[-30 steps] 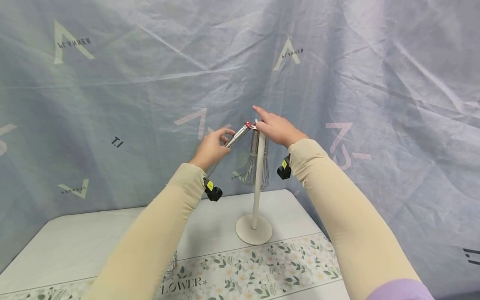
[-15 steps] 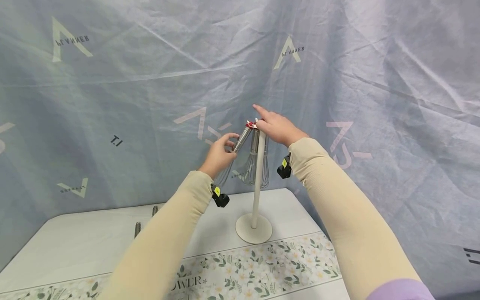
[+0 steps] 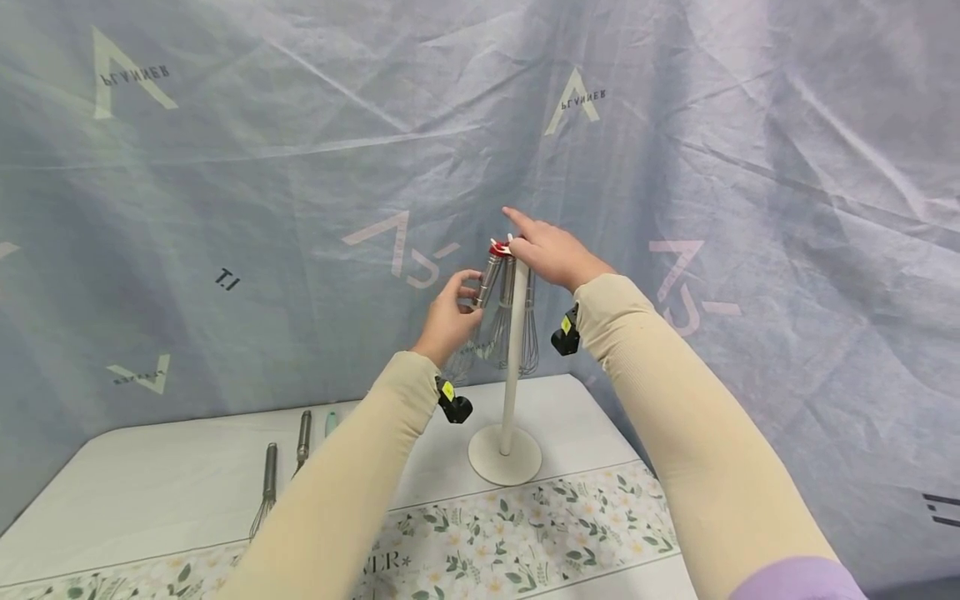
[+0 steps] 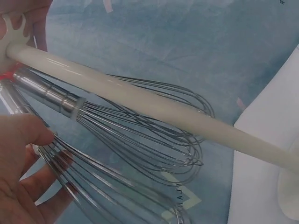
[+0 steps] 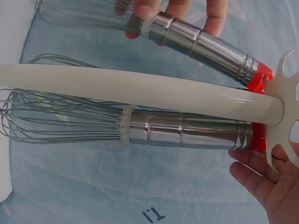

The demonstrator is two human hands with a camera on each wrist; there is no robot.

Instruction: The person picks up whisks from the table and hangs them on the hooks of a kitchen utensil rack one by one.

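Observation:
My left hand (image 3: 450, 317) pinches a steel balloon whisk (image 5: 210, 46) low on its handle, where the wires begin. That whisk hangs at a slant, its red end at the hooked top (image 5: 282, 85) of a cream utensil stand (image 3: 512, 392). Other whisks (image 5: 191, 129) hang straight down close to the pole. At the stand's top, my right hand (image 3: 558, 254) grips the hooked head, index finger extended. The right wrist view shows its fingertips behind the hooks, partly hidden by them. How the red end sits on its hook is hard to make out.
Another whisk (image 3: 270, 473) and a metal handle (image 3: 303, 437) lie at the left on the white table (image 3: 172, 467), beside a small green item (image 3: 331, 423). My left sleeve (image 3: 337, 492) covers part of them. A grey-blue curtain (image 3: 300, 192) hangs behind.
My left hand has moved right and slightly down, swinging the whisk from a steep slant to nearly upright beside the others. The right hand stays at the stand's top. More table items show.

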